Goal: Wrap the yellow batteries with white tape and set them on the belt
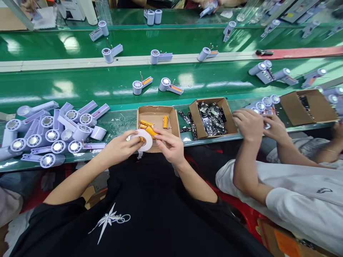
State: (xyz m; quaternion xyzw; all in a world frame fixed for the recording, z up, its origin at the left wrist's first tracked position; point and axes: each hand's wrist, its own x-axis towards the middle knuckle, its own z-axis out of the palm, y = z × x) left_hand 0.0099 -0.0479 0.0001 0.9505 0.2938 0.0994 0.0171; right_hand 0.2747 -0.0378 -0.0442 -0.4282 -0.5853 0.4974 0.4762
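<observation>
My left hand [120, 149] is closed round a roll of white tape [148, 142], its fingers at the core. My right hand [171, 147] pinches an orange battery [150, 131] at the roll's upper edge. Both hands are over the near side of a small open cardboard box [175, 123]. Inside that box lie more orange batteries, one of them standing apart with a thin wire [165, 121]. My fingers and the roll hide part of the box's front.
Left of me is a pile of lilac fan housings with handles [52, 135]. A box of black circuit boards [213, 119] stands to the right, beside a co-worker's hands [250, 123]. Across the green conveyor [88, 84] sit several housings, some with orange batteries in their handles.
</observation>
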